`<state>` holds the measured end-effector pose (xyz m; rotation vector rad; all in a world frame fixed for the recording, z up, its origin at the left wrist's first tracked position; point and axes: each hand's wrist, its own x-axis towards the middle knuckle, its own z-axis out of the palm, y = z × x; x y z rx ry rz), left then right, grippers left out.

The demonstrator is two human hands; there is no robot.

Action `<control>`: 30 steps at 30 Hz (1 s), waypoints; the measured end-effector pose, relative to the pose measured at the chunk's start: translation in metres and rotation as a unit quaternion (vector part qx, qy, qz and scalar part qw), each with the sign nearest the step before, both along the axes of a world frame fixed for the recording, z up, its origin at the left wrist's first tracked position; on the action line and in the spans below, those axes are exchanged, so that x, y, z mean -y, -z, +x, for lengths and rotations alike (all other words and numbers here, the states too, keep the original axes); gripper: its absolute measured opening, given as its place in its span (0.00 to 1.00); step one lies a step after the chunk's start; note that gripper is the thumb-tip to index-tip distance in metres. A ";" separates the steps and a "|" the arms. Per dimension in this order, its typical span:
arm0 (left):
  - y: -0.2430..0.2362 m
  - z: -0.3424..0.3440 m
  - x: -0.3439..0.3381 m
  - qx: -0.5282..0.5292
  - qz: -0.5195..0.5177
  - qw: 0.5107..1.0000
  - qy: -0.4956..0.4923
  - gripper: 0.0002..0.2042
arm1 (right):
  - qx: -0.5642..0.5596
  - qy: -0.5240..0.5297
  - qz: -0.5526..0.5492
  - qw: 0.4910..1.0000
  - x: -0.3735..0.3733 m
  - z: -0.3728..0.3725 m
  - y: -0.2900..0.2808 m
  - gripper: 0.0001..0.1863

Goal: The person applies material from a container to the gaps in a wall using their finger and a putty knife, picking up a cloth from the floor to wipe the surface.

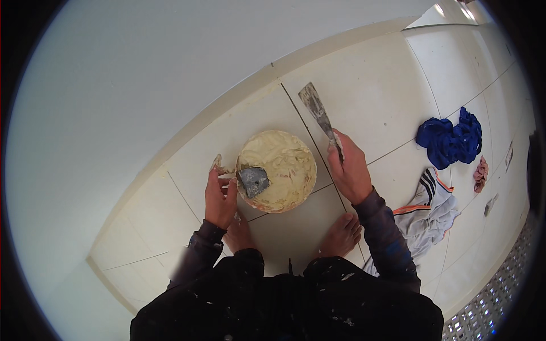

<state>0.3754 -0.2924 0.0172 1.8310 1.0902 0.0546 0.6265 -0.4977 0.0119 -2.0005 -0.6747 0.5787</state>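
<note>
A round tub [311,196] of cream-coloured putty stands on the tiles between my bare feet. My right hand [350,170] is closed around the handle of a putty knife [319,111], its smeared blade pointing up and away, to the right of the tub. At the tub's left rim is my left hand [220,196], fingers curled and smeared with putty. It pinches the edge of a flat grey scraper [253,181], which reaches over the rim onto the putty. The fingers partly hide where they meet the scraper.
A pale wall [142,85] with a low skirting [227,102] runs along the left and far side. On the tiled floor to the right lie a blue cloth [449,139], a white garment with orange trim [429,213] and a small pinkish rag [480,174]. A perforated grating [489,301] edges the lower right.
</note>
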 end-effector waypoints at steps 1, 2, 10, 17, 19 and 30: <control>-0.001 0.002 0.002 0.001 -0.001 1.000 -0.002 0.24 | 0.032 -0.011 -0.003 0.999 -0.012 0.001 0.002 0.19; -0.004 0.003 0.002 -0.002 -0.001 1.000 -0.004 0.24 | 0.062 -0.023 -0.004 0.998 -0.022 0.002 0.004 0.19; -0.005 0.000 0.001 -0.015 -0.007 1.000 -0.007 0.24 | 0.097 -0.066 -0.049 0.992 -0.046 0.003 0.004 0.21; -0.006 -0.001 0.000 -0.015 -0.008 1.000 -0.006 0.23 | 0.094 -0.067 -0.136 0.984 -0.041 -0.009 -0.018 0.23; -0.006 0.000 0.002 -0.013 -0.003 1.000 -0.005 0.24 | 0.090 -0.067 -0.143 0.983 -0.035 -0.013 -0.021 0.23; -0.003 0.001 0.001 0.011 0.018 1.000 -0.008 0.26 | 0.083 -0.054 -0.229 0.968 0.029 -0.067 -0.046 0.24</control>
